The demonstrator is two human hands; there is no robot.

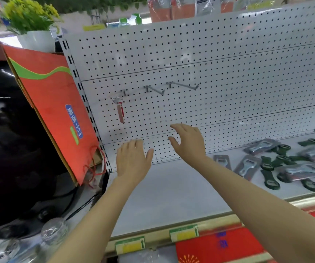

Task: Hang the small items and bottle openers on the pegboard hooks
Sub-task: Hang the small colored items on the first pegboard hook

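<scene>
— What's the big picture?

— A white pegboard (200, 59) stands behind a pale shelf (171, 190). Three hooks (183, 85) jut from its middle row; the leftmost already carries one bottle opener (120, 110), hanging straight down.

— And the rest of the stock?

— Scattered on the shelf far to the right — carded openers (247, 167) and dark green ones (270, 180), lying flat at mixed angles.

— Which hand is nearer?

— The right hand (188, 142), clearly. It hovers before the board, fingers spread and loosely bent, holding nothing; the pile lies right of it and lower. The left hand (133, 160) hangs flat and empty, well apart from the pile.

— So?

— I'd judge the right hand swings rightward to fetch the nearest carded opener.
</scene>
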